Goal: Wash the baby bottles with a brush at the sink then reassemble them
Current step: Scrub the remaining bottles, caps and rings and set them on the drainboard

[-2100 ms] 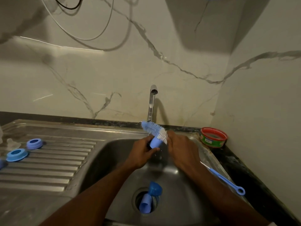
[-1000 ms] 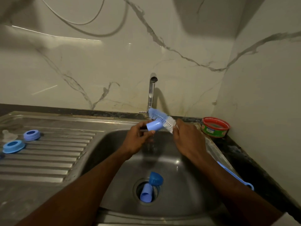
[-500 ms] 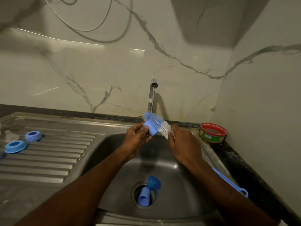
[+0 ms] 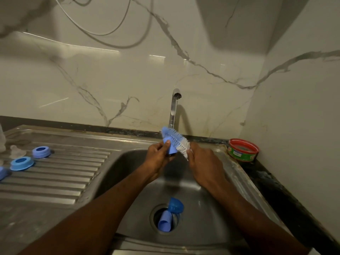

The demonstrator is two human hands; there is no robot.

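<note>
Since two seconds earlier the small blue cap (image 4: 170, 148) had been turned in the left hand (image 4: 158, 159), from open end down to lying against the bristles, and both hands had lifted slightly toward the tap (image 4: 173, 107). The left grip pinched the cap, thumb on top and fingers curled beneath. The right hand (image 4: 201, 162) was closed round the handle of the brush (image 4: 177, 141), which was hidden inside the fist; the blue and white bristle head stuck out up and to the left, touching the cap. Both grips hung over the back of the sink (image 4: 211, 214), just in front of the tap; whether water ran could not be told.

Below the hands, in the drain, lay a pale blue bottle part (image 4: 164, 223) on its side, with a darker blue dome cap (image 4: 176, 205) touching its far end. Well to the left of the left grip, on the ribbed draining board (image 4: 70, 173), sat two blue rings (image 4: 41, 151) (image 4: 22, 163) with holes up, a clear teat (image 4: 16, 151) beyond them, and another blue piece (image 4: 2, 173) cut off by the edge. To the right of the right grip, on the dark tabletop (image 4: 265, 173) in the corner, stood a red-rimmed green tub (image 4: 242, 150).
</note>
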